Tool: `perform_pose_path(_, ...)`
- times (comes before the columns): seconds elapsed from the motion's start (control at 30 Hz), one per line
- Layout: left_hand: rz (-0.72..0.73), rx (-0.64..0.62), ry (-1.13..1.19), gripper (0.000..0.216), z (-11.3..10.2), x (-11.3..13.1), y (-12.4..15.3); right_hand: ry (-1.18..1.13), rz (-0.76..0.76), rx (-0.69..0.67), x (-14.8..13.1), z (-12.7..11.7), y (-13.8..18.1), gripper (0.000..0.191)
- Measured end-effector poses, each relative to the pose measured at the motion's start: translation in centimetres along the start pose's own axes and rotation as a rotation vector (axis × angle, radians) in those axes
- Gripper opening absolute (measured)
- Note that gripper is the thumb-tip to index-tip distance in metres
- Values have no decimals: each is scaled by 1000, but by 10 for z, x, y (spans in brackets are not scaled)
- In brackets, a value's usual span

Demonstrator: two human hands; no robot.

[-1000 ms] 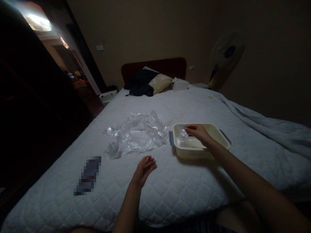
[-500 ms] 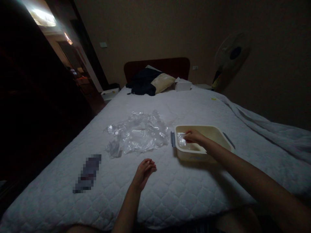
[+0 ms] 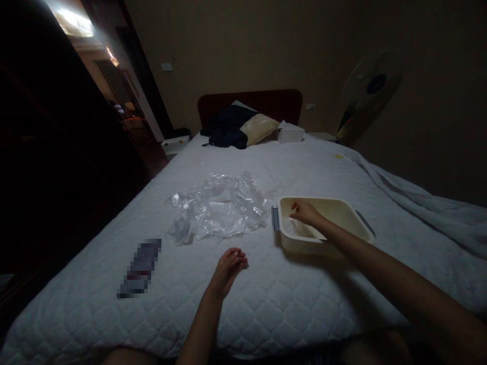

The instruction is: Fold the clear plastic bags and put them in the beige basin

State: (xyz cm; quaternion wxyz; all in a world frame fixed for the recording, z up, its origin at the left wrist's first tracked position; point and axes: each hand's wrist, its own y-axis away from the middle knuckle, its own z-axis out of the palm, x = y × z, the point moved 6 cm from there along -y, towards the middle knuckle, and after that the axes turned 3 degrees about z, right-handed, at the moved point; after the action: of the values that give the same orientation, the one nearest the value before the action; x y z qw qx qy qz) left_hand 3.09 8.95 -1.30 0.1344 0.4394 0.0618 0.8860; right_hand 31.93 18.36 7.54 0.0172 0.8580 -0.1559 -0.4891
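Note:
My right hand (image 3: 305, 213) is over the left end of a cream plastic bin (image 3: 304, 246) with grey side handles. Its thumb and forefinger are apart. A faint bit of clear plastic (image 3: 291, 224) shows just below the fingers, inside the bin. My left hand (image 3: 229, 266) hovers low over the bed, palm side inward, fingers loosely bent and holding nothing. Beyond it, left of the bin, a spread of crinkled clear plastic bags (image 3: 224, 205) lies on the bed. My right forearm hides part of the bin's inside.
A white quilted bedspread (image 3: 266, 309) covers the bed. At left lies a pixelated dark object (image 3: 140, 268). Dark clothing (image 3: 228, 126), a beige pillow (image 3: 259, 128) and a white box (image 3: 291, 134) are by the headboard (image 3: 281, 104). A fan (image 3: 375, 83) stands at right.
The clear plastic in my right hand has dropped lower in the bin, and the thumb and forefinger have parted. My left hand stays much the same; the whole view has shifted slightly.

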Motion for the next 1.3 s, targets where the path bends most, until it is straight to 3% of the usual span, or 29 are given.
perform_pose_path(0.13,-4,-25,15,26,-3,-2,-2,-51,125,-215,-6,16,6,11)
perform_pose_path(0.3,4,-34,22,25,-2,0,-1,-33,282,-409,13,41,16,11)
perform_pose_path(0.53,12,-86,36,21,-4,-4,-4,66,390,-466,40,58,11,12)
perform_pose_path(0.77,6,-102,33,20,-5,-4,-4,65,354,-450,24,47,17,12)
perform_pose_path(0.93,6,-107,42,19,-6,-5,-5,98,218,-270,1,27,17,18)
perform_pose_path(1.1,14,-107,51,19,-7,-6,-5,142,-109,50,-53,11,28,27)
perform_pose_path(1.2,23,-109,54,19,-7,-6,-5,285,-484,163,-97,23,52,25)
perform_pose_path(1.3,34,-113,60,19,-7,-5,-4,463,-713,109,-122,58,76,25)
